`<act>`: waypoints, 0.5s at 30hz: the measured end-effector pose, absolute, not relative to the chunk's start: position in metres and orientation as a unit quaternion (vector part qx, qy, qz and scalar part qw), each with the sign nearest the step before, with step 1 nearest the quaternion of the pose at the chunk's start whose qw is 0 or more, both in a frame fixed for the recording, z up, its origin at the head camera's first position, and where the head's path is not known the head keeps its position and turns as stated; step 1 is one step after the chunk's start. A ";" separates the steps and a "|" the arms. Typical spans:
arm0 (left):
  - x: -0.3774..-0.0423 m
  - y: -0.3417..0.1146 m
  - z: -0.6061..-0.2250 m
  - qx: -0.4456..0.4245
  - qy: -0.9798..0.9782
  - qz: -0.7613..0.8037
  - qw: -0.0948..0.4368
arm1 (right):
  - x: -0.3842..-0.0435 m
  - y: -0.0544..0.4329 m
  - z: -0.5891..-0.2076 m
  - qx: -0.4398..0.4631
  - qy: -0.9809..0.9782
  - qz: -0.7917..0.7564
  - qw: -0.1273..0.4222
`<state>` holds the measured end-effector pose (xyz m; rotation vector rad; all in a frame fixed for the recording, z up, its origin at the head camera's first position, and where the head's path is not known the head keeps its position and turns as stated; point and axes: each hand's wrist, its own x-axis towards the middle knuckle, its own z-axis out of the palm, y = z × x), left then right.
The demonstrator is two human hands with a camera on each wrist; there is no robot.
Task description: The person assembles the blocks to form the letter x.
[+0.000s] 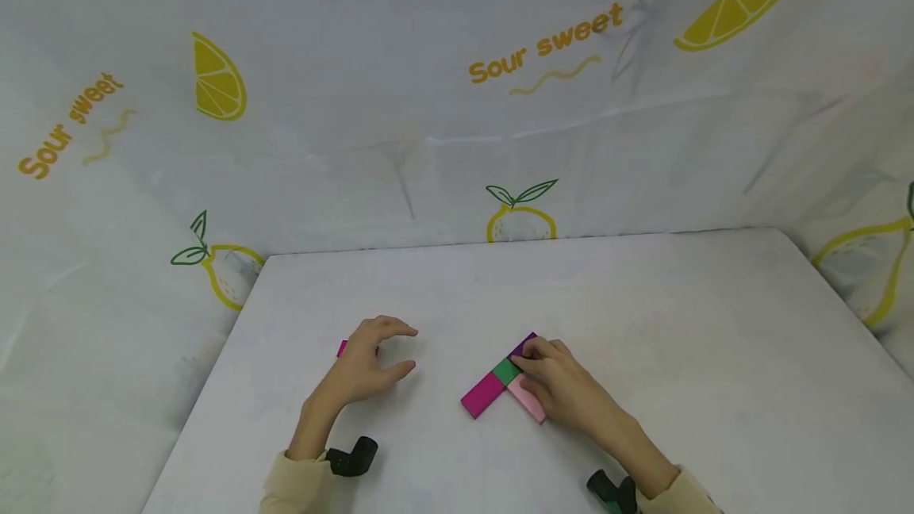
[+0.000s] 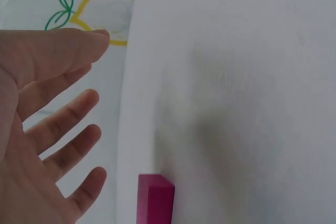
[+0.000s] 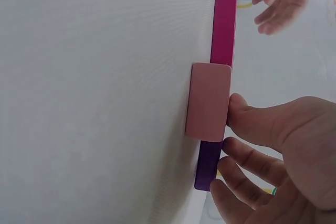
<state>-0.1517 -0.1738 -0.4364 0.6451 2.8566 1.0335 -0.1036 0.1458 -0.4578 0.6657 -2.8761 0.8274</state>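
Several coloured blocks lie together: a magenta block (image 1: 482,395), a small green block (image 1: 506,371) and a purple block (image 1: 524,346) in one slanting line, with a pink block (image 1: 527,399) branching off at an angle near the green one. My right hand (image 1: 569,383) is over the purple and pink blocks. Seen from the right wrist, its thumb touches the pink block's edge and its fingertips rest along the purple block. My left hand (image 1: 367,363) hovers with thumb and fingers spread, holding nothing. Beside it lies another magenta block (image 2: 156,200), mostly hidden behind the hand in the head view.
A white tabletop (image 1: 678,339) carries the blocks. Behind it and at the sides hangs a white sheet (image 1: 343,165) with lemon prints and lettering. A dark wrist device (image 1: 353,457) is on the left arm, and another (image 1: 610,490) on the right.
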 end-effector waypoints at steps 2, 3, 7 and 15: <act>-0.155 -0.182 -0.437 0.207 0.924 0.322 0.017 | -0.104 0.146 -0.458 0.217 -0.937 0.270 0.036; -0.156 -0.187 -0.437 0.205 0.926 0.316 0.018 | -0.104 0.147 -0.458 0.218 -0.937 0.270 0.035; -0.159 -0.203 -0.441 0.186 0.937 0.296 0.024 | -0.104 0.147 -0.459 0.222 -0.938 0.266 0.033; -0.159 -0.223 -0.444 0.133 0.949 0.281 0.054 | -0.104 0.146 -0.458 0.208 -0.942 0.263 0.022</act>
